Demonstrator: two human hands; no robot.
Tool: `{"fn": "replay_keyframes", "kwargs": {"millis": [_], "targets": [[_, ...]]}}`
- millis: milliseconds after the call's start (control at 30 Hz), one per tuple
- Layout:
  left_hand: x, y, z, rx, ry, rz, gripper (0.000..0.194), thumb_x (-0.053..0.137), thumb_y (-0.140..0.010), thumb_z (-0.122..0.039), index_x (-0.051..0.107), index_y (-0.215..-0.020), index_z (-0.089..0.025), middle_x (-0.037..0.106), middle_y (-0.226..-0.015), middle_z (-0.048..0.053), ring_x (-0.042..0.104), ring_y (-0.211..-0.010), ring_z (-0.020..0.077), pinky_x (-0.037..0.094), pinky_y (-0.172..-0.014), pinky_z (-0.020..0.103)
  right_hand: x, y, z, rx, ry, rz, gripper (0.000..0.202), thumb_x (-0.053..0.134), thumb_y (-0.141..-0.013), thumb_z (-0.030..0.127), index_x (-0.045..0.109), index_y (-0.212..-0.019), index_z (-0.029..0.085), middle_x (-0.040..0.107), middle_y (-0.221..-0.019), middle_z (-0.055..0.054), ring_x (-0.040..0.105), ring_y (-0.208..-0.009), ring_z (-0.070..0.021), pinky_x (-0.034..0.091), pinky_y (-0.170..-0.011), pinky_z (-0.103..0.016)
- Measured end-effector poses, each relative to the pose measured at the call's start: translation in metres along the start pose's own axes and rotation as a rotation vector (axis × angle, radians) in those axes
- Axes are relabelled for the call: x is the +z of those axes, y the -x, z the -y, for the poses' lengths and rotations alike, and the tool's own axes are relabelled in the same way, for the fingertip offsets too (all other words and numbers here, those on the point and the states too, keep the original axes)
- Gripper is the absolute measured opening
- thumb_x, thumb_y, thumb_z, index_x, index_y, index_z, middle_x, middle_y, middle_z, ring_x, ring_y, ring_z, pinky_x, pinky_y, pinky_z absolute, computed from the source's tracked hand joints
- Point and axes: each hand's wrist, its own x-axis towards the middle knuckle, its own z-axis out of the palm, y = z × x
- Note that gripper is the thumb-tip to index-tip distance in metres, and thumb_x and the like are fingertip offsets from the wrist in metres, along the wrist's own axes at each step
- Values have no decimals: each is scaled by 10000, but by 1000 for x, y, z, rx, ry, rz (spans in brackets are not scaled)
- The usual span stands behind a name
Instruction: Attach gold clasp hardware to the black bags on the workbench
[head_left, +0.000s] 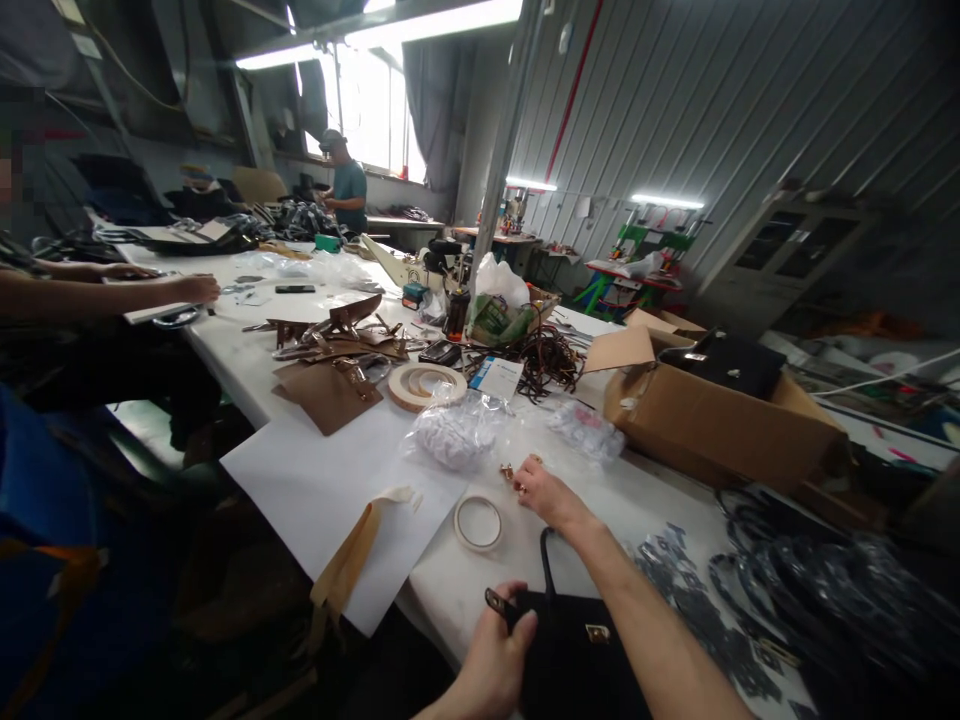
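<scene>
In the head view a black handbag (577, 655) lies at the near table edge, with a small gold lock plate (598, 634) on its front. My left hand (495, 645) is closed around a black strap end (499, 603) at the bag's upper left corner. Farther in, my right hand (544, 495) reaches down to the tabletop, its fingers pinched on a small gold metal fitting (521, 490). More gold fittings (507, 471) lie beside those fingertips. A narrow roll of tape (478, 524) sits left of the right hand. The bag's lower part is out of frame.
Plastic bags of white pieces (454, 435), wide tape rolls (427, 385) and brown sheets (328, 390) lie beyond my hands. At right stand an open cardboard box (720, 410) and wrapped black straps (810, 580). A co-worker's arm (150, 292) extends from the left; another person (349, 185) stands farther back.
</scene>
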Motion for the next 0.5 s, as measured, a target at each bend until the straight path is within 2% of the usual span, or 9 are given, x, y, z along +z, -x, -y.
{"fn": "replay_keyframes", "kwargs": {"millis": [100, 167, 200, 267, 367, 433, 500], "targets": [[1, 2, 0, 10, 87, 32, 602, 803, -799, -535, 630, -1240, -163, 747, -1081, 111, 710, -1052, 294, 549, -970, 394, 2, 12, 2, -5, -78, -85, 131, 702, -840, 90, 688, -865, 218, 631, -1038, -32, 625, -832, -148, 499, -812, -264], [3, 3, -4, -45, 152, 45, 593, 811, -784, -556, 644, -1189, -155, 759, -1036, 115, 732, -1001, 302, 583, -910, 401, 1, 25, 6, 22, -133, -161, 64, 683, -895, 160, 671, -891, 222, 634, -1072, -38, 639, -900, -165, 508, -866, -285], [5, 4, -6, -87, 175, 39, 592, 819, -778, -554, 648, -1180, -154, 764, -1019, 116, 740, -979, 305, 599, -872, 398, -2, 32, 10, 53, -181, -234, 21, 673, -920, 206, 664, -908, 222, 637, -1080, -45, 643, -920, -173, 513, -883, -297], [7, 5, -12, -153, 207, 20, 583, 840, -778, -515, 648, -1198, -159, 771, -1016, 117, 750, -975, 306, 618, -833, 384, -9, 50, 19, 151, -343, -438, 100, 679, -939, 313, 656, -914, 218, 658, -1020, -48, 651, -883, -184, 531, -863, -319], [12, 5, -21, -164, 285, 28, 540, 847, -801, -433, 635, -1219, -164, 776, -1055, 118, 747, -1036, 290, 615, -907, 384, -21, 86, 41, 348, -743, -691, 263, 749, -884, 454, 644, -909, 215, 686, -835, -18, 673, -743, -187, 571, -768, -338], [15, 5, -25, -139, 337, 28, 499, 843, -813, -395, 634, -1207, -171, 778, -1072, 114, 742, -1070, 281, 600, -966, 396, -23, 114, 59, 441, -994, -725, 356, 780, -847, 511, 641, -965, 205, 709, -815, -16, 706, -734, -192, 605, -752, -348], [17, 5, -27, -114, 369, 23, 449, 832, -825, -372, 640, -1180, -175, 781, -1068, 114, 740, -1083, 282, 589, -996, 410, -16, 142, 78, 501, -1159, -704, 427, 800, -824, 535, 649, -1026, 190, 739, -877, -43, 734, -783, -205, 633, -770, -364]]}}
